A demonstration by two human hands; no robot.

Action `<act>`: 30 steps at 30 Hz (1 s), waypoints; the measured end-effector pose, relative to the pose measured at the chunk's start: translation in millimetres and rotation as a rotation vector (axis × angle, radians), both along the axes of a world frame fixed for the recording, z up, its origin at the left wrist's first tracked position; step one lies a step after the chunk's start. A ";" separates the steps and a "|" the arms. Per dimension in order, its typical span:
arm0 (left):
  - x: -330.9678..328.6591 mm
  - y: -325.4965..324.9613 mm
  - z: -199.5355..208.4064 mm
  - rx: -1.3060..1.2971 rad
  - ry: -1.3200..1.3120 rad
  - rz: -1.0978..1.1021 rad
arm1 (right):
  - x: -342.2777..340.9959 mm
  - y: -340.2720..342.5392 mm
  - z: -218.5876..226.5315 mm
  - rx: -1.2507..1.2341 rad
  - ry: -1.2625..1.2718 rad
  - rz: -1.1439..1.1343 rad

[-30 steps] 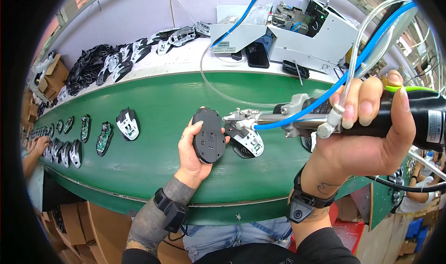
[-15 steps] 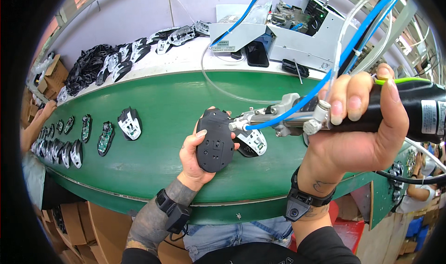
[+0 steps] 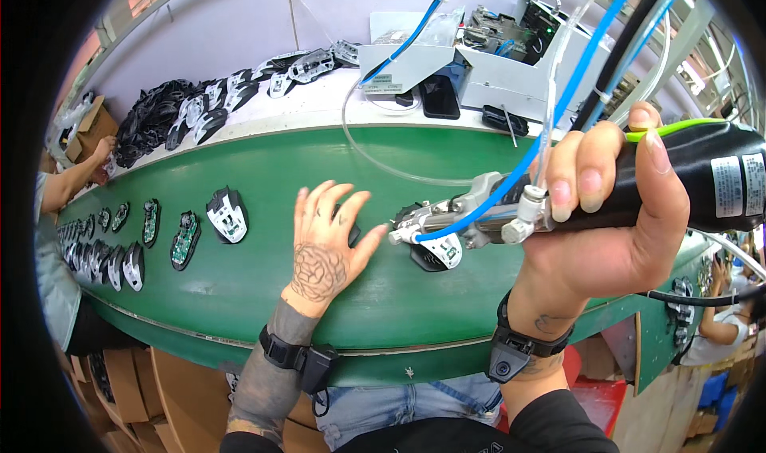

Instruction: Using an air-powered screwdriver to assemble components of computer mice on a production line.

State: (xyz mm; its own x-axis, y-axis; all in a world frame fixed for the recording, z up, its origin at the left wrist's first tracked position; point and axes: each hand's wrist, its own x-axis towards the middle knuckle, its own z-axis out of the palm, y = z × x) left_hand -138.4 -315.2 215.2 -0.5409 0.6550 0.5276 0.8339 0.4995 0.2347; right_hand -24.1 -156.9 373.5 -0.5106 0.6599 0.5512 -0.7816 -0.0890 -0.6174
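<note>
My left hand (image 3: pixel 321 254) is palm down over the green belt, its fingers spread and its thumb stretched out to the right. Beneath it lies a black computer mouse (image 3: pixel 355 234), mostly hidden; a dark strip shows between thumb and forefinger. Whether the palm presses on it I cannot tell. My right hand (image 3: pixel 610 214) is wrapped round a thick black power screwdriver (image 3: pixel 694 182). Its metal head (image 3: pixel 411 231), fed by a blue hose (image 3: pixel 550 126), points left, close to my left thumb. Partly behind that head sits a white-and-black mouse shell (image 3: pixel 441 252).
On the green belt (image 3: pixel 239 301), a white-and-black mouse shell (image 3: pixel 227 214), circuit-board halves (image 3: pixel 185 240) and several shells (image 3: pixel 132 265) line up leftward. A white shelf (image 3: pixel 311 118) holds more shells, a phone (image 3: pixel 440 96) and a grey machine (image 3: pixel 519 70). Another person's arm (image 3: pixel 80 180) reaches in at far left.
My left hand has turned palm down over the mouse, whose black underside faced up before. The screwdriver has shifted slightly left. At far left, the other person's arm has reached farther toward the shelf.
</note>
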 end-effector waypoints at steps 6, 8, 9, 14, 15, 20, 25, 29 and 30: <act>10.7 7.6 7.2 0.238 0.170 -0.209 | 0.6 -1.6 1.3 -0.024 -0.003 0.091; 8.5 7.7 3.4 0.263 0.139 -0.231 | 2.4 -1.9 0.7 -0.023 -0.018 0.063; 7.0 7.7 1.5 0.282 0.113 -0.247 | 2.4 -2.8 0.2 -0.042 -0.010 0.086; 9.2 7.5 -0.9 0.391 -0.082 -0.233 | 4.1 -7.3 0.8 -0.080 0.028 0.130; 9.3 8.0 -1.4 0.390 -0.082 -0.237 | 4.8 -5.8 0.9 -0.081 0.029 0.126; 7.9 8.8 -8.9 0.451 -0.369 -0.274 | 9.0 0.5 -0.9 -0.055 0.042 0.207; 1.9 8.0 -31.7 -0.194 -0.202 0.177 | 4.1 11.6 -6.9 0.008 0.025 0.108; -5.9 9.3 -25.0 0.060 -0.424 0.055 | 3.3 16.9 -11.1 0.042 0.057 0.119; -8.3 10.3 -23.8 0.311 -0.545 -0.046 | 3.0 16.7 -11.4 0.043 0.057 0.119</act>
